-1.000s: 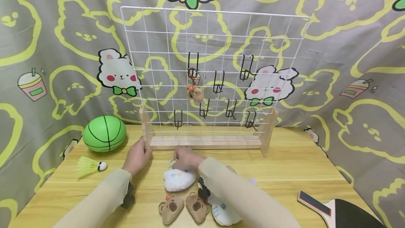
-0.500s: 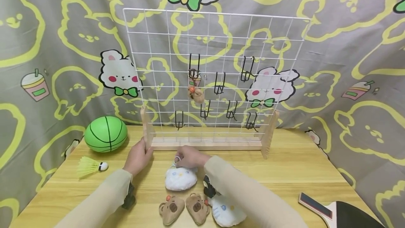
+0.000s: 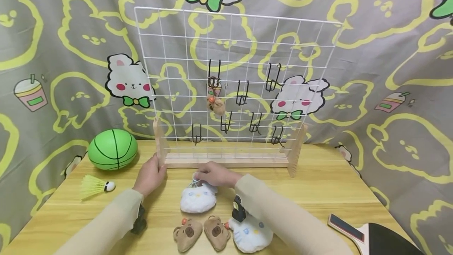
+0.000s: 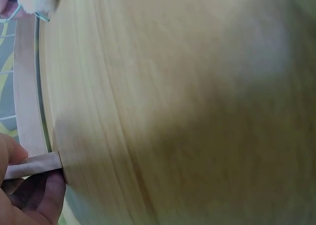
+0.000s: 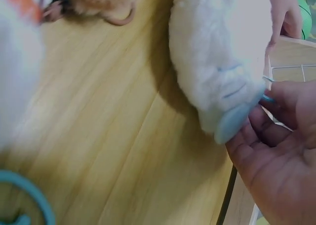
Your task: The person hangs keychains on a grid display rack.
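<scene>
My left hand (image 3: 150, 176) grips the left wooden foot (image 4: 42, 164) of the white wire grid rack (image 3: 231, 42), with thumb and fingers on either side of it. Just in front of the rack's base, my right hand (image 3: 216, 175) pinches the light-blue cord and ring of a white plush cat-head keychain (image 3: 198, 200). In the right wrist view, the plush (image 5: 217, 47) hangs beside the fingertips, its light-blue bow nearest them. Whether its underside touches the table cannot be told. One brown plush keychain (image 3: 216, 106) hangs from a black hook on the grid.
Two brown plush keychains (image 3: 187, 234) and another white cat plush (image 3: 252, 234) lie at the front, the latter partly under my right forearm. Several black hooks (image 3: 242, 93) sit on the grid. A green ball (image 3: 113, 149), a yellow shuttlecock (image 3: 97, 186) and a paddle (image 3: 383, 239) lie around.
My right hand has drawn the ring and cord upward, and the white cat plush now sits more upright. The right forearm has shifted right, uncovering more of the other white plush. My left hand stays put.
</scene>
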Motion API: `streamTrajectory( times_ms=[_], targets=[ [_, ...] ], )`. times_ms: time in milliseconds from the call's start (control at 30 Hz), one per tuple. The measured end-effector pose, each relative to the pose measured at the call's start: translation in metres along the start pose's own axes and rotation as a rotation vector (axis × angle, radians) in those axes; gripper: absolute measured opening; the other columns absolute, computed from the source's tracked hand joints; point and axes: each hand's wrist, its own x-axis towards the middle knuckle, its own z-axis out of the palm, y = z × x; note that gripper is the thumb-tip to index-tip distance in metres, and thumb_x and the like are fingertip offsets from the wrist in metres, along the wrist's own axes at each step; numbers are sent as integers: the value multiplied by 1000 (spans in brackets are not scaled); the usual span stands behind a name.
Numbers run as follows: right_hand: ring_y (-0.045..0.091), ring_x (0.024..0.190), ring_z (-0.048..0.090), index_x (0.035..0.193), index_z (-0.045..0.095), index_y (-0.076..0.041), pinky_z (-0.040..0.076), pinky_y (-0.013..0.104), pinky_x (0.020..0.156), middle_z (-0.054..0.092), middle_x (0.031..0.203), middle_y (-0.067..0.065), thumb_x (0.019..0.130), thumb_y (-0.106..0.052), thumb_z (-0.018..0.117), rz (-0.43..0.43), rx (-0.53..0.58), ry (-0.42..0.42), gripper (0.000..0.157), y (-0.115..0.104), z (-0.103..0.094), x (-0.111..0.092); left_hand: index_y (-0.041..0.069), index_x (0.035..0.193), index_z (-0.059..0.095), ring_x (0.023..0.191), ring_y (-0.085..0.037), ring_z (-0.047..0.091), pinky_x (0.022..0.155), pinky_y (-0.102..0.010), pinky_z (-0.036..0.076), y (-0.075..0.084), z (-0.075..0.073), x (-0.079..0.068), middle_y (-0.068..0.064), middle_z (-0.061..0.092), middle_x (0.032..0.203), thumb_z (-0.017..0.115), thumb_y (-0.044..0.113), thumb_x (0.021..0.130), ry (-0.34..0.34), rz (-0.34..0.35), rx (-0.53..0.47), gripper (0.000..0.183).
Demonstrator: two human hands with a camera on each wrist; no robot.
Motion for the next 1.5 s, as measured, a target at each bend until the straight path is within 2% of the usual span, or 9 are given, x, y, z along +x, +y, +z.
streamTrajectory(
  times_ms=[167,333,533,633,900,1067,1200,1367,1500],
  targets=[
    [12,96,68,109,78,-2,54,21,87,76,107,12,109,-21,52,-75,81,2,32,1,3,-4,-16,136,48,84,-34,63,76,-51,57,-3,0,-2,-33,67,106,55,6,99,6,-5,12,44],
    [24,111,72,114,71,3,55,23,99,77,116,20,112,-18,45,-142,235,11,34,-3,8,-15,-15,136,49,83,-32,63,75,-48,57,-3,1,0,-31,68,104,56,7,99,0,-4,13,43],
    [9,92,73,119,68,8,59,22,87,77,111,27,112,-19,46,-187,346,42,36,-15,7,-25,-14,134,50,76,-29,60,65,-39,53,-3,0,3,-26,66,96,56,7,99,2,-20,-5,41],
    [3,88,72,120,69,7,60,24,86,76,108,28,111,-19,48,-213,375,76,35,-20,0,-32,-13,131,52,78,-30,60,67,-40,53,-3,1,5,-25,66,95,56,7,99,4,-20,4,38],
    [6,84,73,121,69,5,63,28,77,77,101,26,110,-20,50,-295,418,234,33,-38,-36,-61,-14,136,49,79,-29,60,66,-38,54,-3,2,3,-27,66,99,55,7,99,-13,-28,2,43],
    [8,80,72,115,69,4,63,30,71,75,94,26,111,-16,48,-381,335,338,29,-48,-65,-84,-16,139,47,91,-38,66,80,-52,60,-3,1,2,-36,67,114,55,6,100,-1,-13,13,45],
    [10,77,74,113,65,8,65,37,67,74,89,20,110,-11,48,-426,339,401,26,-56,-85,-104,-16,140,46,100,-43,68,89,-59,58,-4,0,-1,-38,65,119,55,7,100,10,-1,10,46],
    [13,72,74,110,55,4,64,38,62,74,83,1,111,-13,47,-441,377,547,19,-61,-112,-123,-15,137,48,94,-39,67,86,-57,58,-3,0,0,-36,66,115,56,7,100,16,1,14,44],
    [13,68,75,108,52,-4,63,36,60,75,78,-2,110,-16,50,-450,434,669,12,-61,-136,-134,-15,139,47,89,-35,65,78,-50,58,-4,1,1,-37,66,117,55,6,100,3,-3,8,45]
  ],
)
